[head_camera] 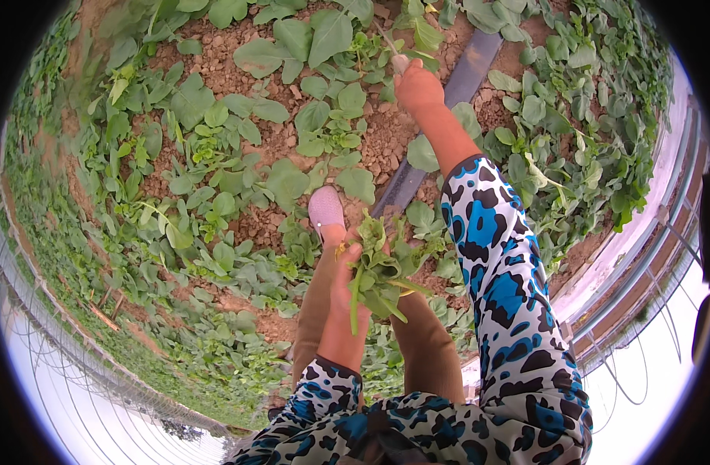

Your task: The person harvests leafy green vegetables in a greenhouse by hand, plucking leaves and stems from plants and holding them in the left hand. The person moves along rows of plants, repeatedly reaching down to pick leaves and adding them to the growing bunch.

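Near my knees, my left hand is closed around a bunch of picked leafy greens, with the leaves spreading over the fingers and some stems pointing down. My right arm reaches far forward, and my right hand grips the pale handle of a thin metal hand tool. The tool's far end lies among low green leaves, where its tip is hidden. Leafy plants grow from cloddy brown soil just below and left of my right hand.
A flat dark strip, perhaps an irrigation hose, runs across the soil beside my right hand. My pink shoe stands among the plants. Dense greens grow at the right, before a pale low border and metal pipes.
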The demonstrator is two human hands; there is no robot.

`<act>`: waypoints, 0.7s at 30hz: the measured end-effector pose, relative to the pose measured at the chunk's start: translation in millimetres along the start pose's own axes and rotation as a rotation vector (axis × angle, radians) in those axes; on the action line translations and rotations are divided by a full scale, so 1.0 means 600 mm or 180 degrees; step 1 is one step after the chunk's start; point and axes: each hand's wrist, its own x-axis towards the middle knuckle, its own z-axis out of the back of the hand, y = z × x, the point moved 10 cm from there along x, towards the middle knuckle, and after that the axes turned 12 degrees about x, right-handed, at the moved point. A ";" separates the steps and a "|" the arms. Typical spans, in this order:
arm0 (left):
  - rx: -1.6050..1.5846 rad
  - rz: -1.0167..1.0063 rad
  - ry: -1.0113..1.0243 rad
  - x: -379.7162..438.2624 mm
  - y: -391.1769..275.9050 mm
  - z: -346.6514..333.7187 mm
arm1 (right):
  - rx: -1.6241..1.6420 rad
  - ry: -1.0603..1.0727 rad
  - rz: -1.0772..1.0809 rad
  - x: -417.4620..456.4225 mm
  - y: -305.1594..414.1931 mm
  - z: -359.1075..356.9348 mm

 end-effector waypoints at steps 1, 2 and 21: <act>0.0090 -0.0024 0.0103 0.002 -0.003 -0.005 | 0.0031 -0.0069 0.0032 0.005 0.009 0.010; 0.0169 0.0008 0.0211 0.002 0.003 -0.008 | 0.0026 -0.0138 0.0017 0.009 0.000 0.021; 0.0214 0.0237 0.0158 -0.010 0.032 -0.030 | -0.0027 -0.1016 -0.0097 -0.062 -0.062 0.068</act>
